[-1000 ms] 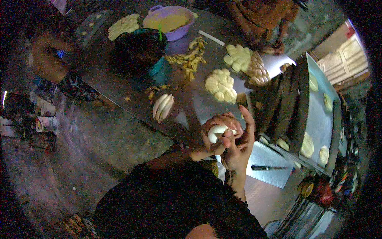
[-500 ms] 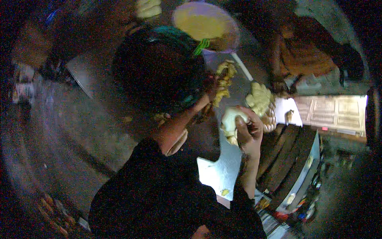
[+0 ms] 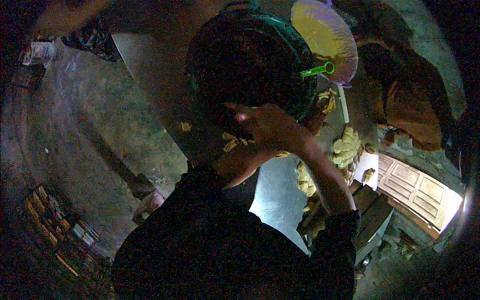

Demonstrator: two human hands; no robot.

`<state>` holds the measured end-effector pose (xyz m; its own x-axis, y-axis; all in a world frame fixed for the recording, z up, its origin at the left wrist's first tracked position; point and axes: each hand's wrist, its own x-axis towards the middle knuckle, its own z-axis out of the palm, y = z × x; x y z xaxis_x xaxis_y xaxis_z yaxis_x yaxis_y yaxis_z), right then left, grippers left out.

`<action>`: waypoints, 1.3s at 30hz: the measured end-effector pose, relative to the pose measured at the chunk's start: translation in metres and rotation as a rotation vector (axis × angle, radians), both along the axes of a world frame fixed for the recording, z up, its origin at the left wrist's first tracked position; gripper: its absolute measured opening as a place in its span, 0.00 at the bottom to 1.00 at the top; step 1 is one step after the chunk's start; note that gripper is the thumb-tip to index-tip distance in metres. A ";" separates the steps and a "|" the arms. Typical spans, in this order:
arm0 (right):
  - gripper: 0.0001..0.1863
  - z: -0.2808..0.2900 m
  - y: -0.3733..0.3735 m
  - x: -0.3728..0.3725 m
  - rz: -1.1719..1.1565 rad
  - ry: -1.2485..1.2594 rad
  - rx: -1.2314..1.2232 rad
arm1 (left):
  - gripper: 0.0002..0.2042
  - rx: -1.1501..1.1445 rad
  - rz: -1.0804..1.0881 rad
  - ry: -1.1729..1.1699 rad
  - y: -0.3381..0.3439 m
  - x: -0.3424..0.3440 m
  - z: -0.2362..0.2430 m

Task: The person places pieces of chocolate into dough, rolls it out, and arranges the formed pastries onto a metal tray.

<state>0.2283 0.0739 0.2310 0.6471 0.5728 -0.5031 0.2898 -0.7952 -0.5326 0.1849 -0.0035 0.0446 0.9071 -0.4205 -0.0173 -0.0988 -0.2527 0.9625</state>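
Note:
My right hand (image 3: 260, 125) is at the near side of a large dark green tub (image 3: 247, 60), its fingers dim and hard to make out; I cannot tell what, if anything, it holds. My left hand (image 3: 260, 152) is partly covered by the right hand and forearm, and its fingers are hidden. A bright green utensil (image 3: 315, 70) lies at the tub's right. Yellow peel-like scraps (image 3: 232, 145) show just below my hands. Plaited pale dough loaves (image 3: 345, 147) sit to the right.
A lilac basin (image 3: 325, 40) of yellow contents, a white rod (image 3: 343, 105) and the metal table (image 3: 275, 195) surround the work. A person (image 3: 410, 110) is at the right, another person's arm (image 3: 65, 17) at upper left. Trays (image 3: 372, 225) and a pale panelled door (image 3: 420, 187) are rightward.
The view has swung. Both hands moved from over the table to the dark tub, my right crossing over my left. The white piece held earlier is out of sight.

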 end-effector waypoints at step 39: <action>0.17 0.165 0.020 -0.711 -1.402 -0.244 1.406 | 0.29 -0.601 -0.420 1.098 0.237 -0.539 0.385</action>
